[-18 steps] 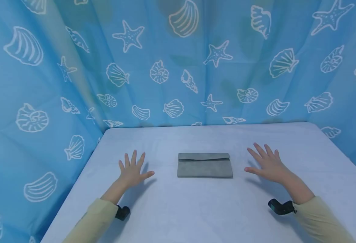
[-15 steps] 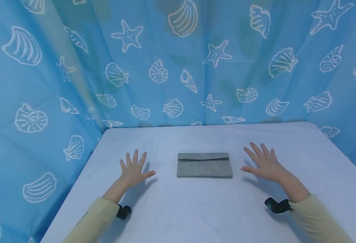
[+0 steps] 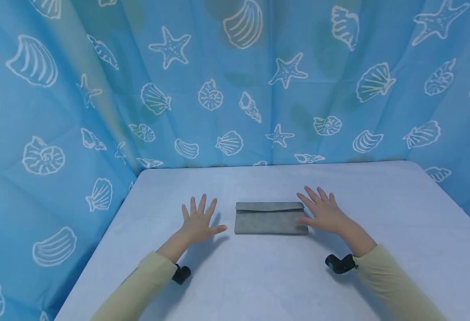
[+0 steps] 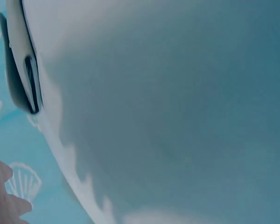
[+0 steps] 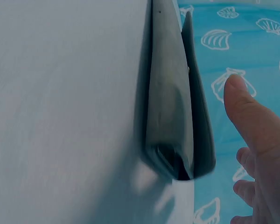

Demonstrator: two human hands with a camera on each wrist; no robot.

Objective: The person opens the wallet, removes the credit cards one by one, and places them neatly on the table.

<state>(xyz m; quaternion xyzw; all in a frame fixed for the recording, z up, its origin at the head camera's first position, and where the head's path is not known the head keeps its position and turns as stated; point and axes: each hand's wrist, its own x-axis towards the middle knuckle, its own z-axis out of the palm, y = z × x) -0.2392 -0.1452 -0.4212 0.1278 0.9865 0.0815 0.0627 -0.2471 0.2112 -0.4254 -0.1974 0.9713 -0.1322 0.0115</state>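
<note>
A flat grey folded pouch (image 3: 271,223) with a flap along its far edge lies on the white table, seen end-on in the right wrist view (image 5: 170,107) and at the left edge of the left wrist view (image 4: 21,60). My left hand (image 3: 198,226) hovers left of it, fingers spread, thumb a little short of its left end. Over the pouch's right end is my right hand (image 3: 328,216), fingers spread and thumb overlapping that end in the head view. Neither hand holds anything. In the right wrist view the thumb (image 5: 249,116) appears apart from the pouch.
A white cloth covers the table (image 3: 267,276). Blue curtain (image 3: 235,89) with white shells and starfish stands behind it and along the left side. Each wrist wears a small black camera, the left camera (image 3: 181,273) and the right camera (image 3: 340,264).
Both hands have moved inward, the left to the right and the right to the left, so that the right thumb now overlaps the pouch's end. The pouch has stayed in place.
</note>
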